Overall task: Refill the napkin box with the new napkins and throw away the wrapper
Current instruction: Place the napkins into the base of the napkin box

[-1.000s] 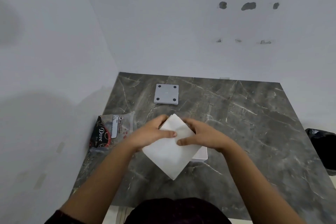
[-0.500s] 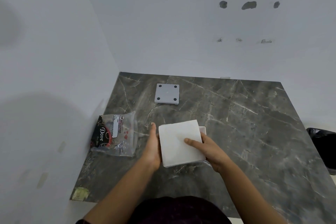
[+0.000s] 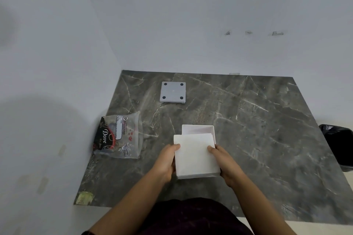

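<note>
A square white stack of napkins [image 3: 194, 153] is held flat between both hands over the near part of the open white napkin box [image 3: 198, 129], whose far rim shows behind the stack. My left hand [image 3: 165, 162] grips the stack's left edge and my right hand [image 3: 225, 164] grips its right edge. The see-through plastic wrapper [image 3: 119, 136] with dark print lies on the table to the left, against the wall. The box's grey lid [image 3: 172, 92], with four dark feet facing up, lies farther back.
The dark marble table [image 3: 257, 129] sits in a corner of white walls. A black bin bag [image 3: 338, 145] stands off the table's right edge. A yellowish sticker [image 3: 84, 197] marks the near left corner.
The napkin stack has been turned from a diamond angle to square with the box and lowered over it. Both hands shifted from the top of the stack to its sides.
</note>
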